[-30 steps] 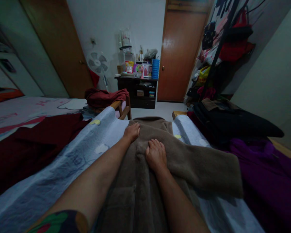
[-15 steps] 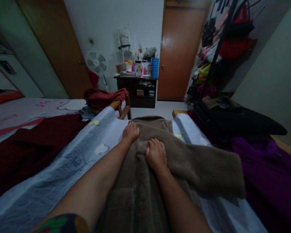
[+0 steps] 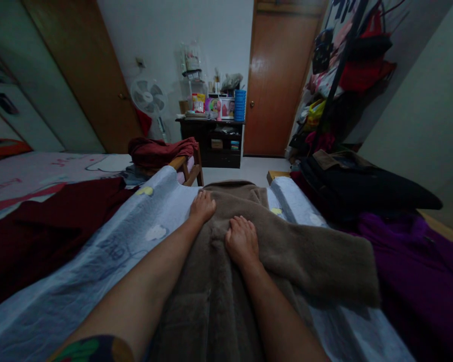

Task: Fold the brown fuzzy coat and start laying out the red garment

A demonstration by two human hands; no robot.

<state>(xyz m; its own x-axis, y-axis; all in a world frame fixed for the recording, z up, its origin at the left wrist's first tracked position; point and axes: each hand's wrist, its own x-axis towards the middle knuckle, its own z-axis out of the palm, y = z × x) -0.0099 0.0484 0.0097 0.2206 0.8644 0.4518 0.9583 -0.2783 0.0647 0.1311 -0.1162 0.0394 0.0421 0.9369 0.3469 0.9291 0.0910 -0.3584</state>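
From afar I see the left hand [image 3: 203, 206], fingers curled, and the right hand [image 3: 242, 241], palm down, barely shifted, whether gripping I cannot tell, so the brown plush coat [image 3: 313, 254] beneath stays spread unchanged on the pale blue-grey patterned bedsheet [image 3: 109, 256].

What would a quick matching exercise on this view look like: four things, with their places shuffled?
Things:
1. brown coat
2. purple garment
3. standing fan
4. dark red garment

Places:
A. left of the dark cabinet
B. at the right edge of the picture
C. under the left hand and the right hand
D. at the left edge of the picture

Pairs: 1-C, 2-B, 3-A, 4-D
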